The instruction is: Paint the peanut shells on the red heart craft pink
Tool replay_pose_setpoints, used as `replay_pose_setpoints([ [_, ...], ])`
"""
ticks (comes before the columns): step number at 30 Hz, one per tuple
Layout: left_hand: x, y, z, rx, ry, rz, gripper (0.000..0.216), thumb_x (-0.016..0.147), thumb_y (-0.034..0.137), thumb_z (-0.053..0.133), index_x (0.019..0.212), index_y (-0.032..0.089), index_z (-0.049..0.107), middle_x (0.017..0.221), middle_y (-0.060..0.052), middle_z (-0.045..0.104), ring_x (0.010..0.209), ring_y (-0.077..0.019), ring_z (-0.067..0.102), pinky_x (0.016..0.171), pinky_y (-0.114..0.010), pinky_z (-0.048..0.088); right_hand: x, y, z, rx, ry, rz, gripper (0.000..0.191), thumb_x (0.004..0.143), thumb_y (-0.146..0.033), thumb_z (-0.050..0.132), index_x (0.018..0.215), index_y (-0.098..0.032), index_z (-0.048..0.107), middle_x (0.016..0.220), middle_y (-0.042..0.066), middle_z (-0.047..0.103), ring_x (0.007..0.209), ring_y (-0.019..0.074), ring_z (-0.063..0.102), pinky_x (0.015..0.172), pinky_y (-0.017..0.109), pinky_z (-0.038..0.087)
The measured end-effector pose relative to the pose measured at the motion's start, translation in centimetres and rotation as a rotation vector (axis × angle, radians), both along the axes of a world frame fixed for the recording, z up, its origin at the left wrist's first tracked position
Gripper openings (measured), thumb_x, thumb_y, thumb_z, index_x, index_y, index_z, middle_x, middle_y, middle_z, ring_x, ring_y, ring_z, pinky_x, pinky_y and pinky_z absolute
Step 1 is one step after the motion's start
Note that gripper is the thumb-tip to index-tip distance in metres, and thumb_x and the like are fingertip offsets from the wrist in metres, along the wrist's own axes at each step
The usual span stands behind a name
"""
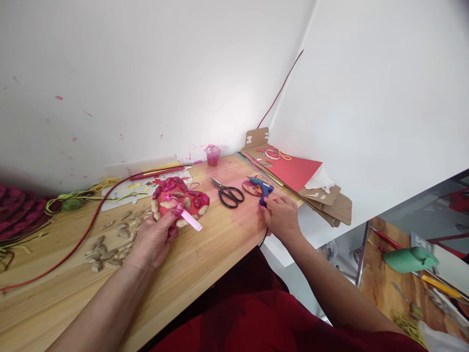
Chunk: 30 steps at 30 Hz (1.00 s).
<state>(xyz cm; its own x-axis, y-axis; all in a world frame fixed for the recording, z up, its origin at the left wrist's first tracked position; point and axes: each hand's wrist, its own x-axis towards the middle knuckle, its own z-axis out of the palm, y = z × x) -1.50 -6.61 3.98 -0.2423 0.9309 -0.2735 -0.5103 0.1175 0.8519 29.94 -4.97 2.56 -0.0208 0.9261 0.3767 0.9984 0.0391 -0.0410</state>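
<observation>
My left hand (pixel 157 237) is closed on the edge of a red craft piece (pixel 179 186), its rim set with peanuts, some painted glittery magenta and some plain. A pale pink flat strip (pixel 191 220) sticks out past my left thumb, over the piece. My right hand (pixel 282 215) has its fingers closed around the handle end of a blue glue gun (pixel 266 189), whose nozzle points away to the left. Under the gun's front lies a small round roll or disc (pixel 249 187). Black-handled scissors (pixel 229 193) rest between my two hands.
Loose peanuts (pixel 106 249) lie at the left by a red cord (pixel 91 225). A cup of pink paint (pixel 212 155) stands near the wall. Red paper (pixel 293 166) and cardboard (pixel 330 198) are stacked at the right. A green bottle (pixel 408 259) lies on a lower wooden surface.
</observation>
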Motion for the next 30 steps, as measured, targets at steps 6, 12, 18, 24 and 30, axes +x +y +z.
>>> replay_pose_setpoints([
  [6, 0.4, -0.1, 0.0, 0.014, 0.013, 0.019, 0.051, 0.043, 0.030, 0.100, 0.065, 0.016, 0.056, 0.052, 0.008, 0.051, 0.040, -0.0025, 0.036, 0.036, -0.016, 0.022, -3.1, -1.1, 1.1, 0.145, 0.301, 0.375, 0.018, 0.096, -0.031, 0.063, 0.102, -0.020, 0.076, 0.094, 0.008, 0.079, 0.096, 0.0259, 0.069, 0.088, 0.041, 0.048],
  [12, 0.4, -0.1, 0.0, 0.048, -0.076, -0.017, 0.058, 0.042, 0.038, 0.102, 0.067, 0.017, 0.054, 0.051, 0.010, 0.047, 0.040, -0.0016, 0.032, 0.037, -0.015, 0.018, -8.3, -1.3, 0.7, 0.208, 0.478, 0.775, 0.032, 0.093, -0.034, 0.072, 0.120, -0.020, 0.063, 0.094, 0.005, 0.075, 0.085, 0.0201, 0.071, 0.077, 0.034, 0.057],
  [18, 0.4, 0.2, -0.4, 0.072, -0.028, -0.033, 0.056, 0.044, 0.046, 0.101, 0.072, 0.014, 0.064, 0.056, 0.006, 0.055, 0.044, -0.0024, 0.033, 0.040, -0.018, 0.021, -11.2, -0.4, 1.4, 0.404, 0.080, 0.972, 0.050, 0.096, -0.035, 0.072, 0.141, -0.021, 0.057, 0.092, 0.005, 0.077, 0.087, 0.0223, 0.068, 0.085, 0.040, 0.051],
  [24, 0.4, 0.5, -1.0, 0.149, 0.013, -0.048, 0.056, 0.045, 0.052, 0.100, 0.064, 0.016, 0.062, 0.052, 0.005, 0.053, 0.044, -0.0040, 0.034, 0.041, -0.021, 0.024, -12.5, 0.1, 0.8, 0.481, 0.199, 1.026, 0.043, 0.096, -0.014, 0.067, 0.138, -0.024, 0.062, 0.103, 0.004, 0.081, 0.092, 0.0202, 0.071, 0.085, 0.037, 0.054],
  [30, 0.1, 0.8, -2.3, 0.170, 0.113, -0.077, 0.044, 0.054, 0.048, 0.098, 0.072, 0.016, 0.074, 0.057, 0.000, 0.066, 0.045, -0.0074, 0.046, 0.043, -0.022, 0.035, -12.0, 0.8, 3.3, 0.441, 0.637, 0.797, 0.024, 0.095, -0.017, 0.067, 0.118, -0.024, 0.072, 0.101, 0.006, 0.080, 0.086, 0.0197, 0.073, 0.078, 0.035, 0.059],
])
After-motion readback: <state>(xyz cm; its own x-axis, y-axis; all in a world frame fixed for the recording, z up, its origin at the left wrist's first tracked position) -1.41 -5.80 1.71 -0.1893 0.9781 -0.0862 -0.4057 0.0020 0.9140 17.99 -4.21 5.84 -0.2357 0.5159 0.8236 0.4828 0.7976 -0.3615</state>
